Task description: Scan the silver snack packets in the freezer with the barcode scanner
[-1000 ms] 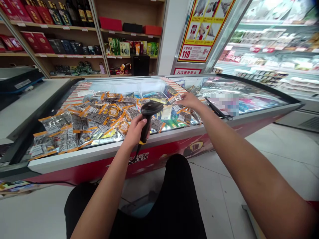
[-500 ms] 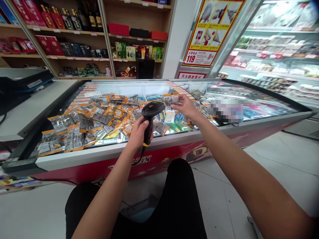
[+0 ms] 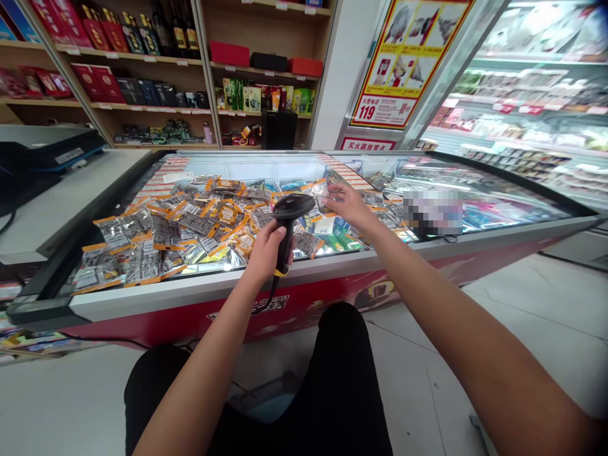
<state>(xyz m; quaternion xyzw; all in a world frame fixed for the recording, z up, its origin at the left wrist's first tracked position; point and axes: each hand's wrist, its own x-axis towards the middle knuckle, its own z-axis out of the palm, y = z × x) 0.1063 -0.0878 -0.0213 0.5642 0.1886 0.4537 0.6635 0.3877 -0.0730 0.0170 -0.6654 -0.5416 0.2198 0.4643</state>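
My left hand (image 3: pixel 266 248) is wrapped round the handle of a black barcode scanner (image 3: pixel 292 206), held upright over the near edge of a chest freezer (image 3: pixel 199 288). Just beyond the scanner's head, my right hand (image 3: pixel 348 204) pinches the right end of a small clear packet (image 3: pixel 315 188) with an orange edge. A spread of similar orange-edged packets (image 3: pixel 192 221) covers the glass lid to the left of the scanner. More packets (image 3: pixel 375 199) lie around and beyond my right hand.
A blurred-out item (image 3: pixel 434 212) lies on the lid at the right, with a black cord beside it. A grey counter (image 3: pixel 61 196) with dark equipment adjoins the freezer at the left. Stocked shelves (image 3: pixel 156 107) stand behind, and a refrigerated display (image 3: pixel 532 107) is at the right.
The packet in my right hand has turned and tilted, its clear face now catching the light. My right fingers have shifted on it. My left hand and the scanner have hardly moved.
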